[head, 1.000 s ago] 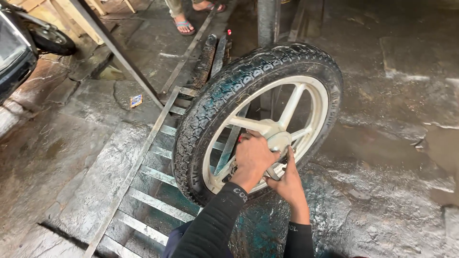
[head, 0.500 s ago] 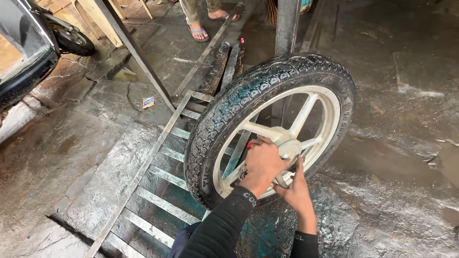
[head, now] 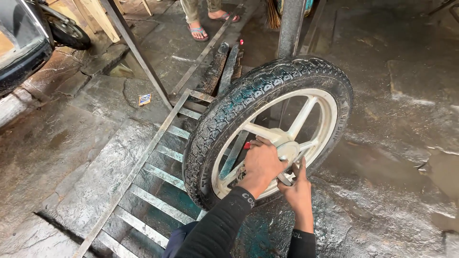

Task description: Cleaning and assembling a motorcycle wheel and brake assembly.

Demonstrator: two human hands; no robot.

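A motorcycle wheel (head: 239, 105) with a black treaded tyre and a white spoked rim (head: 325, 119) stands upright on wet ground. My left hand (head: 260, 165) is closed over the rim's lower spokes near the hub (head: 288, 150). Just right of it, my right hand (head: 297, 186) grips a small metal tool (head: 284, 179) at the hub's underside. Both arms wear black sleeves. What sits under my left palm is hidden.
A metal ladder-like grate (head: 158, 181) lies to the left, over a pit. A steel post (head: 290, 26) rises behind the wheel. Another person's sandalled feet (head: 198, 31) stand at the top. A parked scooter (head: 28, 38) fills the top left corner.
The view has shifted, so the wheel now sits further right and lower in frame. Both hands stay at the hub with little visible movement.
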